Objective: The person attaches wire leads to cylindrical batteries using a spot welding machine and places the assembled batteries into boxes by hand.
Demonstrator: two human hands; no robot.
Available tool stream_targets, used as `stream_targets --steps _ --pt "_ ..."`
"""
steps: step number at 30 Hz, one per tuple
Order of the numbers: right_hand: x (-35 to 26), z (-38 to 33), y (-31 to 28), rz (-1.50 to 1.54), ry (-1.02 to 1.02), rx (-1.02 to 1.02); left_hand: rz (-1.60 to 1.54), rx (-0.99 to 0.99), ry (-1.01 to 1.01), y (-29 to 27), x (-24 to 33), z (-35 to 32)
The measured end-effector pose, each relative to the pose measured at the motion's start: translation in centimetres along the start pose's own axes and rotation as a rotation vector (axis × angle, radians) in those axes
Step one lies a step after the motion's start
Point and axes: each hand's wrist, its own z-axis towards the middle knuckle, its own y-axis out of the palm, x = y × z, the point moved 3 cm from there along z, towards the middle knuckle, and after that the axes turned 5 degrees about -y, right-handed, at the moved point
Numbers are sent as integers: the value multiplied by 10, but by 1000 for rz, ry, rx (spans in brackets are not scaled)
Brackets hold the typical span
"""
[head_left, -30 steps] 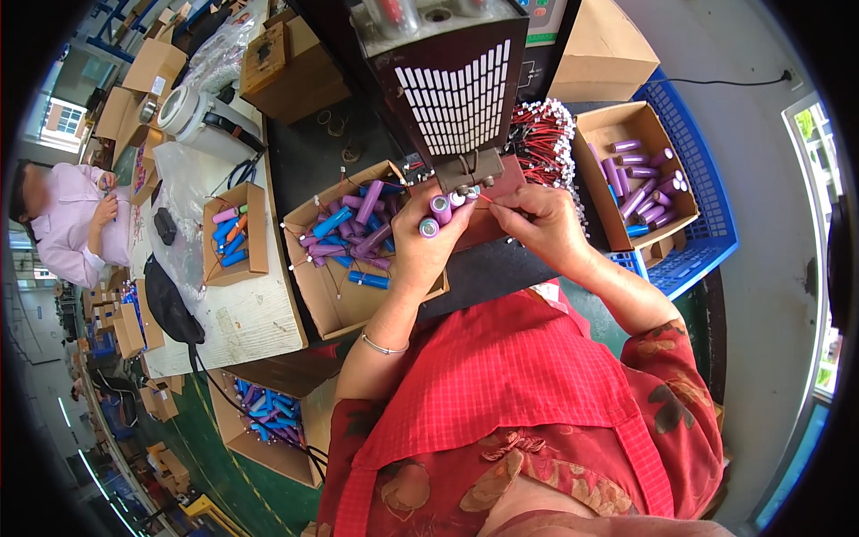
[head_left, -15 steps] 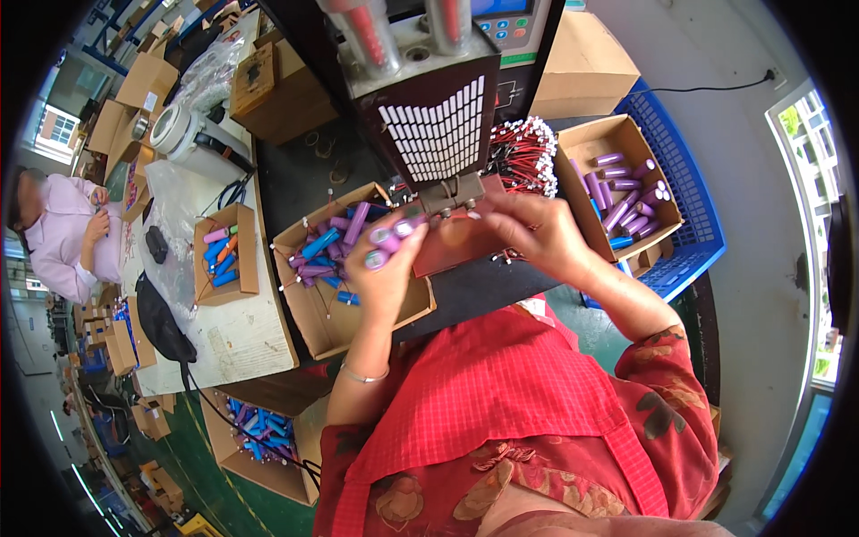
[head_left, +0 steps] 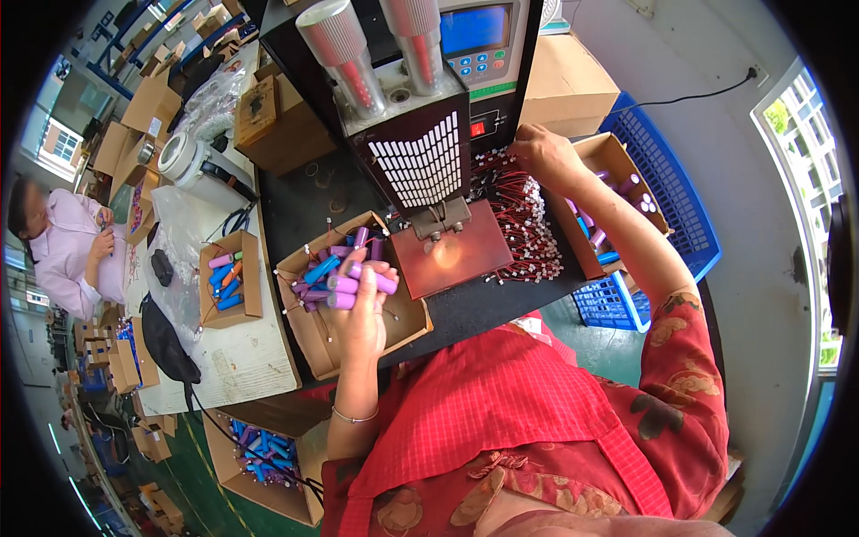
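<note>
My left hand (head_left: 367,329) is closed around several purple cylindrical battery cells (head_left: 342,285), above the near side of an open carton (head_left: 315,345) of purple and blue cells with leads. To the right, my right hand (head_left: 548,159) reaches to the far end of a pile of red and black wire leads (head_left: 530,219) with white connectors. Its fingers are bent together there; what lies between them is too small to make out. Between my hands stands a spot welding machine (head_left: 419,157). Its two electrode tips (head_left: 444,234) sit over a reddish-brown plate (head_left: 479,261), which has no cell on it.
At the right, a carton (head_left: 586,253) of purple cells rests by a blue plastic basket (head_left: 684,201). A smaller carton (head_left: 253,277) of cells and a grey-white jug (head_left: 192,161) occupy the left bench. Below is another carton (head_left: 309,501) of cells. A co-worker (head_left: 72,242) sits far left.
My right hand has left the welding head and moved right and away from me to the wire leads. My left hand has drawn back from the plate, still holding the cells.
</note>
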Motion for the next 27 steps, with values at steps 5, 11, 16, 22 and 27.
stream_targets --steps 5,11,16,22,27 --pt "-4 1 -8 -47 -288 92 -78 -56 -145 17 -13 3" --pt "-2 -19 -39 638 118 316 59 -151 -126 29 -25 12" --pt "-13 -45 -20 1435 658 114 213 -153 28 36 -29 13" --pt "-51 -70 -7 1529 600 145 251 -199 32 42 -30 20" --pt "-44 -58 -13 1482 499 231 302 -211 68 40 -32 20"
